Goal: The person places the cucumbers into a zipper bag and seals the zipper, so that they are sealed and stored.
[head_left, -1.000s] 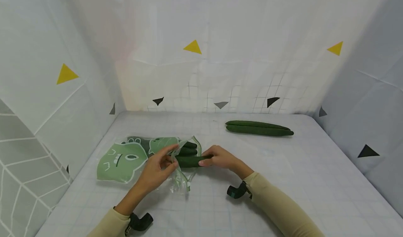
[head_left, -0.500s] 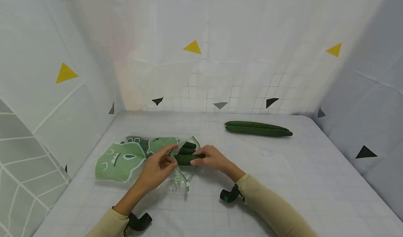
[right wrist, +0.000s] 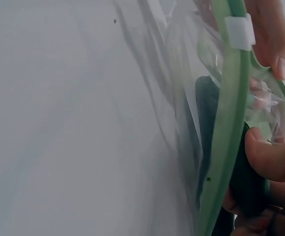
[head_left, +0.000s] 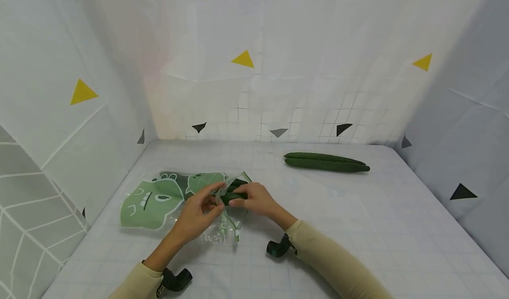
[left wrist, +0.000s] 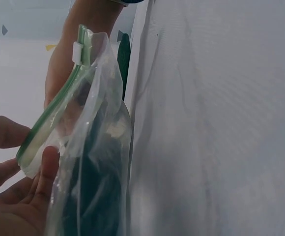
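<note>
A clear zip bag [head_left: 149, 206] printed with green cartoon figures lies on its side at the left, its mouth facing right. My left hand [head_left: 195, 215] pinches the upper layer at the mouth and holds it apart; the left wrist view shows its fingertips at the green zip strip [left wrist: 49, 110]. With thumb and fingers, my right hand [head_left: 256, 198] grips the end of a dark green cucumber [head_left: 232, 196], most of which is inside the bag. Behind it, more cucumbers [head_left: 238, 183] show in the bag's opening. In the right wrist view a white slider [right wrist: 241, 33] sits on the zip strip.
Two more cucumbers [head_left: 326, 162] lie side by side at the back right of the white-covered table [head_left: 338, 210]. White sheeting [head_left: 298, 47] with yellow and black triangles stands behind and on both sides. A black wrist camera [head_left: 278, 247] hangs under each forearm.
My right hand has moved left, pushing the gripped cucumber further into the bag, so less of it shows. The left hand keeps its hold at the mouth.
</note>
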A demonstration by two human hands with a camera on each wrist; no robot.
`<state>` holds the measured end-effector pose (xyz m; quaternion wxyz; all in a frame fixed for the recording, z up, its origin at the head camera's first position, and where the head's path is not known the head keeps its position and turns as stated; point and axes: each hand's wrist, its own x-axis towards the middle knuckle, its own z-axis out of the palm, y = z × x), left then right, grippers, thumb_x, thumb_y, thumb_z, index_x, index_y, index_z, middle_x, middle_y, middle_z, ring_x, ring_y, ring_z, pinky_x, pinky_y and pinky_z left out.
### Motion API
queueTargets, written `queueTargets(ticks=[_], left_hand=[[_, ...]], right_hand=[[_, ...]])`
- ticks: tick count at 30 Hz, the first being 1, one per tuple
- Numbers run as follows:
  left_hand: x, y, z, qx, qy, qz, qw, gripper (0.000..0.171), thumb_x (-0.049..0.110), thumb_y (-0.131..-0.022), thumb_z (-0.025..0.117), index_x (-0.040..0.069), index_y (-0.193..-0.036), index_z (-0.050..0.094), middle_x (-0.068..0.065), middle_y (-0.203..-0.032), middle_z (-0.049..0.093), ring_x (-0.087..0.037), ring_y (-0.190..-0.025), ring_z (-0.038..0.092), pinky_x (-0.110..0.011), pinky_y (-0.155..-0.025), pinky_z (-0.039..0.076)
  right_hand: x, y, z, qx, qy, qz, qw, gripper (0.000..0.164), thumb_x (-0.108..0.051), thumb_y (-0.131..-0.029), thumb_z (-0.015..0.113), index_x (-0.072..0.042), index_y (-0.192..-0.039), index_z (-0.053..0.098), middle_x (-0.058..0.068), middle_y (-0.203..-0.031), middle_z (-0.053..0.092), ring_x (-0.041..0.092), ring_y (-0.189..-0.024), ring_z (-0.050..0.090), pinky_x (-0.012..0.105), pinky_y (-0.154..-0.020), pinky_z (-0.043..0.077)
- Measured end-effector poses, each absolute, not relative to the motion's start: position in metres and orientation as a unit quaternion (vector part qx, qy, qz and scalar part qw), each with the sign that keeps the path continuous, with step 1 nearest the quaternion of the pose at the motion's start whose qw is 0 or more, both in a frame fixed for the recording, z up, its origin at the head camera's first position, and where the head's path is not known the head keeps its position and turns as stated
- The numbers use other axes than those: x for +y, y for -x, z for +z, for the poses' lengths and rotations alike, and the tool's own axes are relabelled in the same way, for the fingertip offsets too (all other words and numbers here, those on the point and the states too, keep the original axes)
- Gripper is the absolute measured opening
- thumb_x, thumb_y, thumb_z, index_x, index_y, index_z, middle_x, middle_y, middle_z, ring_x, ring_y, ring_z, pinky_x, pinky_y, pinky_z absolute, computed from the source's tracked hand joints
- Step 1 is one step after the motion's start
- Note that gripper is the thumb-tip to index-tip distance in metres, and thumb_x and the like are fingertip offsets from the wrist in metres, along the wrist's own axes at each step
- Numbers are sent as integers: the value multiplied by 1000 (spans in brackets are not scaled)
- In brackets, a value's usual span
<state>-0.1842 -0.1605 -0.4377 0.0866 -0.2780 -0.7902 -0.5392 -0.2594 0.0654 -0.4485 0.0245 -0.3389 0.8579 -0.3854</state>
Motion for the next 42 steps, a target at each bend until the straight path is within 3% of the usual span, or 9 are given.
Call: queueTargets(ticks=[7,11,17,24,29,33,36,42], left_hand=[[-161,183,-437,-789,279,-541,82,58,2,-98,72,2,-152,50,-16,-146,56,-22,-98,69,-35,-83,59],[-160,183,-437,-788,276,-545,79,58,2,-98,71,2,-152,50,-17,-145,56,-23,-99,69,-35,-84,58],[-159,183,-437,-787,267,-551,72,57,1,-98,71,2,-152,51,-16,-140,59,-23,-99,69,-35,-85,58],[-159,183,-437,-789,263,-550,76,57,1,-98,71,3,-152,51,-13,-146,56,-22,-98,68,-34,-85,58],[-158,183,-438,-786,262,-555,77,58,0,-97,72,3,-151,52,-14,-146,56,-22,-97,69,-34,-84,58],[-158,183,-440,-787,263,-552,75,57,1,-98,71,4,-151,52,-12,-145,57,-22,-96,69,-35,-84,58],[-159,183,-440,-789,264,-548,80,57,1,-98,72,4,-151,52,-11,-144,58,-22,-96,69,-36,-84,58],[-160,182,-440,-791,265,-544,90,57,1,-97,72,5,-151,53,-11,-144,58,-22,-96,69,-35,-84,58]], right_hand=[[56,259,-453,868,351,-353,-13,16,-29,-96,78,-14,-91,77,-10,-65,54,7,-56,42,26,-55,36],[57,260,-452,874,348,-338,-28,20,-29,-92,82,-12,-101,77,-10,-74,63,6,-59,49,26,-57,42],[66,261,-449,878,352,-322,-34,28,-26,-88,86,-11,-100,66,-6,-86,67,6,-70,59,27,-65,50],[75,264,-444,877,395,-265,-73,22,-22,-88,86,-9,-102,75,1,-88,64,11,-75,56,29,-65,50],[82,267,-442,884,406,-225,-58,22,-24,-90,85,-11,-107,78,1,-94,64,13,-81,58,29,-69,51],[97,269,-432,875,412,-251,-47,17,-16,-94,81,-9,-108,77,1,-99,67,16,-86,63,30,-73,53],[115,273,-423,859,416,-291,-71,13,-3,-96,74,-5,-108,77,2,-100,70,16,-86,64,31,-71,54],[161,277,-415,859,375,-326,-125,38,15,-93,54,-12,-98,81,-2,-96,72,13,-74,55,31,-61,48]])
